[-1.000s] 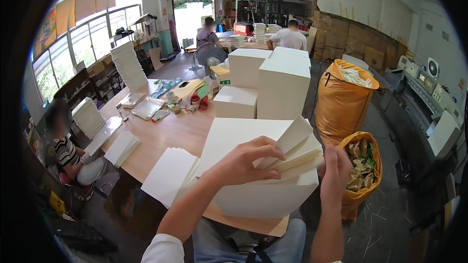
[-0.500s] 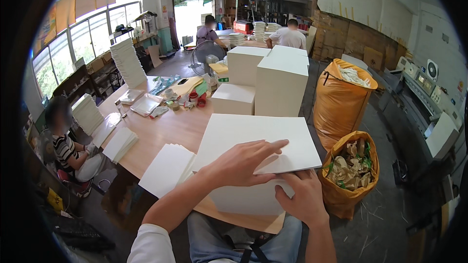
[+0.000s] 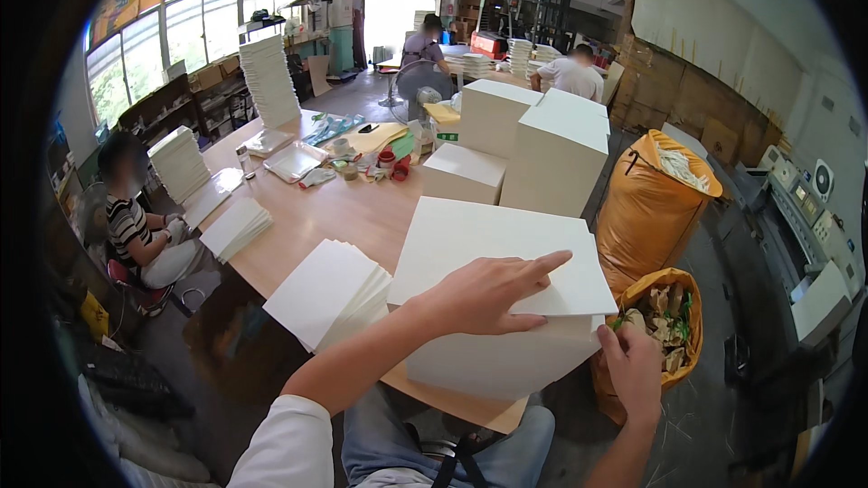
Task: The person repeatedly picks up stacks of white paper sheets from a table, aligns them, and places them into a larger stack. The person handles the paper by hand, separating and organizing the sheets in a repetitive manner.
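At the far left, a seated person (image 3: 136, 217) in a striped top faces the wooden table (image 3: 294, 208). Rightward, a small fan of white sheets (image 3: 237, 229) lies beyond a larger, nearer spread of sheets (image 3: 321, 289). At the table's near right stands a thick white paper stack (image 3: 497, 233); the left hand (image 3: 488, 294) rests over its top, unclenched, fingers extended. The right hand (image 3: 631, 361) is at its near right corner, fingers bent; whether it pinches sheets, I cannot tell. Farther right stand two orange sacks (image 3: 646, 226).
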The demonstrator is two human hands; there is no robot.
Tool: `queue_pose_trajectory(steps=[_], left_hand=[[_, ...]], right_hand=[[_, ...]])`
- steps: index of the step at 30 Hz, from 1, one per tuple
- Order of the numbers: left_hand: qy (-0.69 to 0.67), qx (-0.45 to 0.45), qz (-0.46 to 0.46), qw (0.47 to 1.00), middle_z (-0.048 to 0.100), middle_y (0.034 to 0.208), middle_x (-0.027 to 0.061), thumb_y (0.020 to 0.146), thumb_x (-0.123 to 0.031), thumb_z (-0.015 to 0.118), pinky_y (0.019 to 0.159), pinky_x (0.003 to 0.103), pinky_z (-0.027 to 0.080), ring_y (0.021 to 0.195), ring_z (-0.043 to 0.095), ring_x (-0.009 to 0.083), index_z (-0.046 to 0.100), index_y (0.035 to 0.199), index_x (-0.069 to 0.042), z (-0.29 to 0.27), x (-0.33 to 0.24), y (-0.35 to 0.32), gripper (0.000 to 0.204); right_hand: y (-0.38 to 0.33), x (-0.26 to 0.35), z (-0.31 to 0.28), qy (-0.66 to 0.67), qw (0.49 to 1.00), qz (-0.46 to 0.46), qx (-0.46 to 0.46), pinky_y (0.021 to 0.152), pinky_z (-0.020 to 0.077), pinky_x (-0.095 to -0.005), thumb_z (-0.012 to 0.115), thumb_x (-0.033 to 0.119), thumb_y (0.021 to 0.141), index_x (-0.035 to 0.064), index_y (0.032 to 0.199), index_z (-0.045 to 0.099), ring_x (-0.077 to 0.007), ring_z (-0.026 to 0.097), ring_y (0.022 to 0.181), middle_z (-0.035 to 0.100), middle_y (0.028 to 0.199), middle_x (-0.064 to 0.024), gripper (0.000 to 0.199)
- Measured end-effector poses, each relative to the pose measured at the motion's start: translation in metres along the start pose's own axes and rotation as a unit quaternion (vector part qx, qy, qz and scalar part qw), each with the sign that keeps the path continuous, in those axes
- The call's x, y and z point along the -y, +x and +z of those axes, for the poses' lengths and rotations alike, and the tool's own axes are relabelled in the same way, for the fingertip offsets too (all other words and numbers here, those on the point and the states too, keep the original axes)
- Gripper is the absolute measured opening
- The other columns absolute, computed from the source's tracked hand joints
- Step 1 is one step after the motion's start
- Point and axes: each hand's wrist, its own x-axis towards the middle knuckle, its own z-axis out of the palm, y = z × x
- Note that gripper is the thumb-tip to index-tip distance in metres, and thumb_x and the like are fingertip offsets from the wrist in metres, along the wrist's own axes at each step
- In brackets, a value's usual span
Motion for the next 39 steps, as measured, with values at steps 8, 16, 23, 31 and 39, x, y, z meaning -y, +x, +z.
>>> queue_pose_trajectory(steps=[8,16,23,31,39], left_hand=[[-0.067,-0.079,0.081,0.991,0.059,0.158,0.014,0.102,-0.005,0.071,0.093,0.045,0.062,0.114,0.076,0.0343,0.078,0.128,-0.02,-0.001,0.01,0.001,0.031],[-0.068,-0.054,0.063,0.994,0.065,0.149,0.0128,0.089,-0.031,0.091,0.095,0.044,0.062,0.115,0.074,0.0337,0.077,0.124,-0.021,-0.006,0.004,0.001,0.04],[-0.097,-0.054,0.034,0.993,0.067,0.146,0.0097,0.074,-0.031,0.102,0.102,0.044,0.061,0.123,0.072,0.0317,0.08,0.123,-0.019,-0.005,0.006,0.002,0.055],[-0.14,-0.055,0.035,0.988,0.068,0.145,0.0102,0.08,-0.018,0.098,0.108,0.043,0.058,0.131,0.068,0.0301,0.081,0.129,-0.019,-0.008,0.008,0.002,0.053],[-0.119,-0.093,0.037,0.988,0.066,0.153,0.0116,0.1,-0.007,0.073,0.105,0.043,0.058,0.13,0.068,0.0341,0.076,0.134,-0.018,-0.006,-0.002,0.004,0.036]], right_hand=[[0.02,0.05,0.031,0.053,0.981,-0.133,-0.134,0.055,0.0459,-0.0382,0.071,0.024,0.109,0.0014,0.083,0.051,-0.0193,0.066,0.06,0.056,0.063,-0.0082,0.04],[0.034,0.048,0.039,0.455,0.885,-0.029,-0.095,0.051,0.0402,-0.0229,0.066,0.022,0.11,0.0121,0.076,0.051,-0.0064,0.053,0.055,0.054,0.066,0.0036,0.039],[0.033,0.049,0.031,0.529,0.847,0.02,-0.049,0.046,0.0348,-0.0227,0.066,0.025,0.109,0.0151,0.075,0.051,-0.0061,0.049,0.05,0.051,0.062,0.0046,0.038],[0.032,0.042,0.021,0.497,0.868,0.003,-0.022,0.048,0.0348,-0.0218,0.067,0.032,0.112,0.0139,0.075,0.052,-0.005,0.052,0.052,0.052,0.063,0.0051,0.043],[0.037,0.037,0.036,0.363,0.924,-0.084,-0.092,0.05,0.0402,-0.0248,0.067,0.028,0.11,0.0111,0.075,0.054,-0.0089,0.057,0.054,0.055,0.064,0.0025,0.041]])
